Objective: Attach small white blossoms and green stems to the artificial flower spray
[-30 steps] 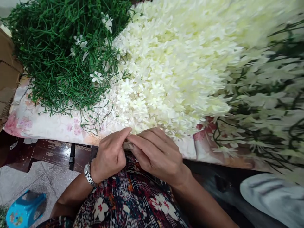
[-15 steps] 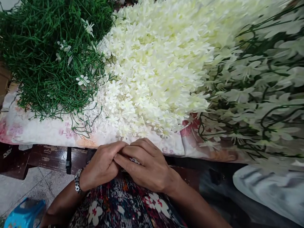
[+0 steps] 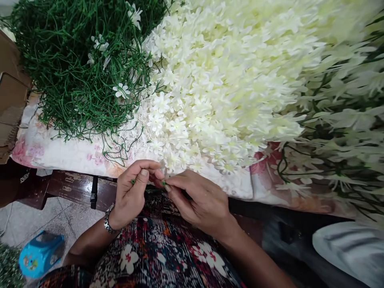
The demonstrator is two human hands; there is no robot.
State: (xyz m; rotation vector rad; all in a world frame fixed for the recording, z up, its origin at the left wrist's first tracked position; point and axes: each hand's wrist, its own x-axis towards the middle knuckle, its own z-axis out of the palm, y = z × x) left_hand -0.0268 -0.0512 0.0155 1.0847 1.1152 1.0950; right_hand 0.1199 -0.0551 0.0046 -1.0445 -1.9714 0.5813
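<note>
Close together in front of my lap, both my hands are at the table's near edge. My left hand [image 3: 132,190] has its thumb pressed against the curled fingers, with a small green bit [image 3: 133,181] showing beside the thumb. Thumb and forefinger of my right hand [image 3: 201,198] pinch another small green piece [image 3: 163,183], which looks like plastic stem. Whether the two bits are joined cannot be seen. Just beyond the hands lies a heap of white artificial flowers [image 3: 192,100]. To its left is a tangled pile of green artificial stems [image 3: 87,72].
A floral cloth [image 3: 75,150] covers the table. Stemmed white flowers [image 3: 345,140] spread at the right. A cardboard box [image 3: 9,96] stands at the left edge. On the floor is a blue stool [image 3: 40,254]. A pale striped cloth shape [image 3: 351,252] shows at lower right.
My hands have come apart from being pressed together, and green bits now show in the fingers. The view has shifted so the table appears further right, with the cardboard box and stool showing more.
</note>
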